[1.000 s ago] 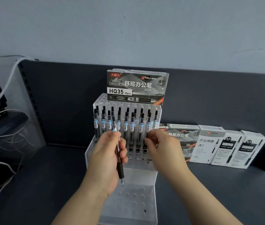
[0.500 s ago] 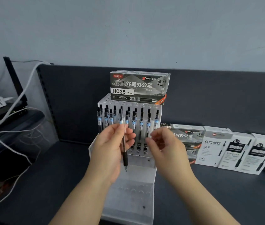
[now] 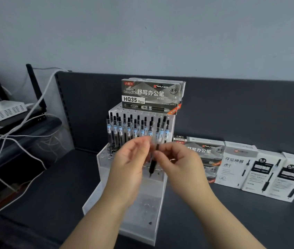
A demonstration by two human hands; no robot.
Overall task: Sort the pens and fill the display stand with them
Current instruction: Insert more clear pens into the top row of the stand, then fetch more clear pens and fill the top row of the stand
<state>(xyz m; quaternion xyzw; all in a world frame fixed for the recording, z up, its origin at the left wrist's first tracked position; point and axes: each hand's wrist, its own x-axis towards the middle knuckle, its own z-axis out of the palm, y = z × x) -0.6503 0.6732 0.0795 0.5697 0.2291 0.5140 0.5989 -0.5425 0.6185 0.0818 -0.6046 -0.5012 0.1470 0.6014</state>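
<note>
A stepped display stand (image 3: 142, 212) is standing on a shelf (image 3: 52, 186), in front of a back panel (image 3: 232, 105). Pens (image 3: 128, 128) are standing upright in rows in its upper tiers. A pen box (image 3: 149, 96) is resting on top of the stand, behind those pens. Just right of the stand, a stack of boxes (image 3: 203, 155) is sitting against the panel, and three more boxes (image 3: 261, 173) are leaning in a row further right. Left of the shelf, cables (image 3: 25, 123) are trailing down from a router (image 3: 4, 110). The left hand (image 3: 130, 162) and right hand (image 3: 178, 159) are hovering before the stand, with one pen (image 3: 152, 166) hanging tip down between them.
</note>
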